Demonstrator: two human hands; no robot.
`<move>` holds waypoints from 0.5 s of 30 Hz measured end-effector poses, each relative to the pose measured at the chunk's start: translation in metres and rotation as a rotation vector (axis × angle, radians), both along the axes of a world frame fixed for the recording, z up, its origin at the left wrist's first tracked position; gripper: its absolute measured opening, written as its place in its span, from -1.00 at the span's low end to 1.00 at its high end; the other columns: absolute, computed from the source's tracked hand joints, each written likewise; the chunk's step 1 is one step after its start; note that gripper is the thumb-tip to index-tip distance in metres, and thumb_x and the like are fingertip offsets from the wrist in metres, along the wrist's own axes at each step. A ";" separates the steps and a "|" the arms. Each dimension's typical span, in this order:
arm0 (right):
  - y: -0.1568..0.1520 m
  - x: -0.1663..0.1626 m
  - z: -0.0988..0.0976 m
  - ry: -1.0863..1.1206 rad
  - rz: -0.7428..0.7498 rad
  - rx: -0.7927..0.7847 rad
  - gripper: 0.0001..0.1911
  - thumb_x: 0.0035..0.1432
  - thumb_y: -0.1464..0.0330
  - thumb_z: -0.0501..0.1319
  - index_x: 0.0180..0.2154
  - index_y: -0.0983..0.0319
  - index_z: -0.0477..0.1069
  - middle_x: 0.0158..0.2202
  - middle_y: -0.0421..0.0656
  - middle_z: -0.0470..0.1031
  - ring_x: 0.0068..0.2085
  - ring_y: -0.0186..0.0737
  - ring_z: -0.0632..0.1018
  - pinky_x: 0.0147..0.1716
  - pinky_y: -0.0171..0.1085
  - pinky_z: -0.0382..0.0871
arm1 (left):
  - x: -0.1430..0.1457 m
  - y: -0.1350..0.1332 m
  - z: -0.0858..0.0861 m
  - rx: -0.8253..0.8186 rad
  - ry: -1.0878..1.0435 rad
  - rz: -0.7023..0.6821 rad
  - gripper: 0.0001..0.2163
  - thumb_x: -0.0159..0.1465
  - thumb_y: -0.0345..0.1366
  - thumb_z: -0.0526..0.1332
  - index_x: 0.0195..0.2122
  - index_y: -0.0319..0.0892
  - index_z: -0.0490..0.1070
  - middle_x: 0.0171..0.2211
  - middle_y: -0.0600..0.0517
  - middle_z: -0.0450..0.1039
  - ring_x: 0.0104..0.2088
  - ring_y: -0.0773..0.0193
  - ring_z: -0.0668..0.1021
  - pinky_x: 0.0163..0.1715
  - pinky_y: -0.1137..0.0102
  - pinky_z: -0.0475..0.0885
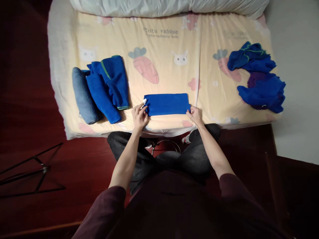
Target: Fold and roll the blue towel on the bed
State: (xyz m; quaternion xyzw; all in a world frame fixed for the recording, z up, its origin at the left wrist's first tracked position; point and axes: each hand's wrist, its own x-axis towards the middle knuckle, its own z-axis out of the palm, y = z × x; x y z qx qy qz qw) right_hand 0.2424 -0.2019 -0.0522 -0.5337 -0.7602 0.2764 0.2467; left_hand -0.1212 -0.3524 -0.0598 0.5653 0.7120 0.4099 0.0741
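Observation:
A blue towel (166, 104), folded into a flat, long rectangle, lies near the front edge of the bed. A small white tag sticks out at its left end. My left hand (140, 117) is closed on that end, its fingers bent by the tag. At the opposite end, my right hand (194, 115) pinches the lower right corner between thumb and fingers. To the left lie a rolled grey-blue towel (84, 96), a rolled blue towel (103, 98) and a folded blue cloth with green edging (116, 79).
Crumpled blue cloths (265, 91) and a green-edged one (251, 56) lie at the right, with something purple between. A pale quilt (169, 7) runs along the back of the bed sheet (164, 66). A black stand (37, 172) is on the floor at left.

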 end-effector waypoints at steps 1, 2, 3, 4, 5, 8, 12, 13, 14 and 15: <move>0.000 0.000 -0.001 -0.007 0.003 0.000 -0.61 0.20 0.15 0.24 -0.53 0.14 0.14 -0.61 -0.28 0.24 -0.53 -0.33 0.23 -0.44 -0.28 0.14 | 0.000 0.000 0.000 -0.009 -0.002 -0.033 -0.68 0.36 -0.15 0.24 0.10 0.00 0.57 0.24 -0.17 0.54 0.28 -0.18 0.50 0.35 -0.17 0.30; 0.000 0.000 -0.001 -0.014 0.003 0.001 -0.61 0.21 0.14 0.24 -0.53 0.14 0.16 -0.61 -0.28 0.25 -0.53 -0.33 0.24 -0.44 -0.28 0.13 | 0.000 0.000 0.001 -0.017 -0.004 -0.064 -0.67 0.37 -0.15 0.22 0.13 0.00 0.57 0.24 -0.16 0.55 0.30 -0.17 0.50 0.36 -0.17 0.28; 0.000 0.000 -0.001 -0.019 0.002 0.002 -0.60 0.23 0.13 0.24 -0.53 0.15 0.17 -0.60 -0.27 0.26 -0.53 -0.33 0.24 -0.44 -0.28 0.13 | -0.001 0.000 0.001 -0.025 -0.007 -0.090 -0.65 0.39 -0.15 0.20 0.15 0.00 0.57 0.25 -0.15 0.56 0.32 -0.16 0.50 0.37 -0.17 0.28; 0.000 0.000 -0.001 -0.021 -0.001 0.005 -0.59 0.25 0.11 0.23 -0.53 0.15 0.18 -0.60 -0.26 0.27 -0.53 -0.32 0.25 -0.44 -0.28 0.12 | -0.001 0.000 0.001 -0.035 -0.008 -0.112 -0.63 0.40 -0.16 0.18 0.18 -0.01 0.57 0.26 -0.15 0.56 0.33 -0.15 0.50 0.37 -0.16 0.28; 0.001 0.000 -0.001 -0.021 -0.006 0.008 -0.56 0.28 0.08 0.22 -0.53 0.16 0.20 -0.59 -0.25 0.28 -0.52 -0.32 0.26 -0.44 -0.27 0.11 | -0.002 0.001 0.001 -0.045 -0.008 -0.131 -0.61 0.41 -0.17 0.16 0.20 -0.03 0.56 0.27 -0.14 0.56 0.34 -0.13 0.50 0.38 -0.15 0.28; 0.004 -0.002 -0.001 -0.021 -0.032 -0.003 -0.43 0.40 -0.06 0.13 -0.53 0.16 0.21 -0.59 -0.23 0.27 -0.53 -0.31 0.26 -0.45 -0.24 0.05 | -0.003 0.004 -0.001 -0.052 -0.010 -0.166 -0.58 0.43 -0.22 0.12 0.25 -0.05 0.55 0.31 -0.14 0.53 0.36 -0.09 0.50 0.38 -0.11 0.29; 0.009 -0.004 -0.001 -0.030 -0.055 -0.036 -0.31 0.42 -0.19 0.10 -0.56 0.16 0.16 -0.62 -0.26 0.14 -0.54 -0.33 0.20 -0.46 -0.23 -0.01 | -0.003 0.005 -0.003 -0.046 -0.017 -0.134 -0.57 0.43 -0.22 0.11 0.27 -0.05 0.55 0.31 -0.12 0.54 0.33 -0.09 0.51 0.37 -0.11 0.30; 0.009 -0.005 -0.001 -0.020 -0.058 -0.031 -0.32 0.41 -0.19 0.12 -0.54 0.16 0.18 -0.62 -0.27 0.14 -0.54 -0.33 0.20 -0.46 -0.24 0.00 | -0.003 0.005 -0.004 -0.051 -0.018 -0.112 -0.57 0.44 -0.21 0.12 0.26 -0.04 0.56 0.30 -0.11 0.55 0.31 -0.11 0.51 0.36 -0.12 0.29; 0.009 -0.006 -0.002 -0.005 -0.065 -0.023 -0.37 0.41 -0.17 0.15 -0.50 0.16 0.24 -0.61 -0.29 0.16 -0.53 -0.33 0.22 -0.46 -0.25 0.03 | -0.002 0.005 -0.004 -0.055 -0.020 -0.093 -0.57 0.44 -0.19 0.12 0.26 -0.04 0.56 0.29 -0.11 0.56 0.29 -0.13 0.51 0.36 -0.13 0.29; 0.007 -0.007 -0.002 0.014 -0.077 -0.015 -0.44 0.40 -0.14 0.18 -0.42 0.16 0.32 -0.59 -0.30 0.19 -0.53 -0.32 0.25 -0.45 -0.26 0.08 | -0.001 0.004 -0.004 -0.059 -0.021 -0.079 -0.58 0.44 -0.18 0.13 0.26 -0.03 0.56 0.28 -0.10 0.57 0.28 -0.14 0.51 0.35 -0.15 0.28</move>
